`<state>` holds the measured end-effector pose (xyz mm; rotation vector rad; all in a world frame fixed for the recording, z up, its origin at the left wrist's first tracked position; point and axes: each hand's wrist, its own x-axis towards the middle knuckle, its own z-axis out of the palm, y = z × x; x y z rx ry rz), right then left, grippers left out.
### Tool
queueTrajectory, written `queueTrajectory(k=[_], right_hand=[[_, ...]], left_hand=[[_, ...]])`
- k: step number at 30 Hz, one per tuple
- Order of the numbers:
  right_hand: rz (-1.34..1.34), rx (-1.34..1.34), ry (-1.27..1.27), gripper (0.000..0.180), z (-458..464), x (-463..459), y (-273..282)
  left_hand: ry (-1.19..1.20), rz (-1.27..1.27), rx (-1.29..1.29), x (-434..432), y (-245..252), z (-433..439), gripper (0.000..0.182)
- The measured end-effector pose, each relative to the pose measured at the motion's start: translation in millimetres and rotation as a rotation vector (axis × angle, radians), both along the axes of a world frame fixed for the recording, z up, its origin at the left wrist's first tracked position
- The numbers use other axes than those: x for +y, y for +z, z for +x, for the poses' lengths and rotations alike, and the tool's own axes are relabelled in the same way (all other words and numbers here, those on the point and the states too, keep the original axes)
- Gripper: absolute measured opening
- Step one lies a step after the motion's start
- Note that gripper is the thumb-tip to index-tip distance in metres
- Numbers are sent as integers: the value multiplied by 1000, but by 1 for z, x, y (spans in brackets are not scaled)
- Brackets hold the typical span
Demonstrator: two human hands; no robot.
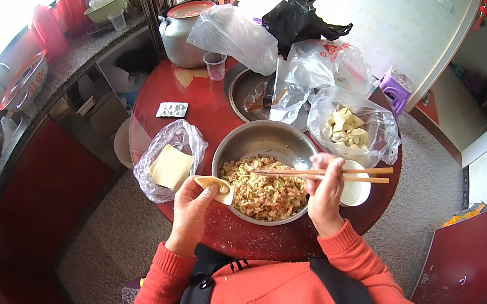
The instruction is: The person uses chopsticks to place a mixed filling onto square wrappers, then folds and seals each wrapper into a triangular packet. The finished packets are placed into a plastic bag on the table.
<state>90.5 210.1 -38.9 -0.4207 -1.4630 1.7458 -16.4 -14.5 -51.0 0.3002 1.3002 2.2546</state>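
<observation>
My left hand [190,211] pinches a folded dough wrapper [216,190] at the left rim of a metal bowl [280,136]. Minced filling [265,192] with green bits lies in the bowl. Over the bowl's right side, my right hand [326,188] grips a pair of wooden chopsticks [365,175], their tips above the filling. Square dough wrappers [172,167] lie stacked on a clear plastic bag [194,134] at the left. Folded dumplings [346,131] rest in another clear bag [383,127] at the right. A white bowl [354,191] stands partly behind my right hand.
The round red table [235,241] also carries a blister pack [172,109], a clear plastic cup [215,66], a large metal pot [180,41], a round tray [235,92] with glasses on it, and a black plastic bag [298,20]. A stone counter [75,59] curves along the left.
</observation>
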Motion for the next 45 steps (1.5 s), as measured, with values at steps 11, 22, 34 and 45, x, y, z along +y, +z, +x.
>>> queueTrajectory(k=[11, 22, 34, 45], right_hand=[[42, 44, 147, 39, 27, -12, -30], [93, 69, 161, 32, 27, -15, -34], [-11, 64, 117, 33, 37, -10, -33], [-228, 101, 82, 34, 41, -7, -43]], left_hand=[[-6, -27, 25, 0, -17, 10, 12], [-11, -50, -16, 3, -7, 9, 11], [-172, -171, 121, 39, 29, 6, 13], [-568, -489, 485, 211, 84, -11, 17]])
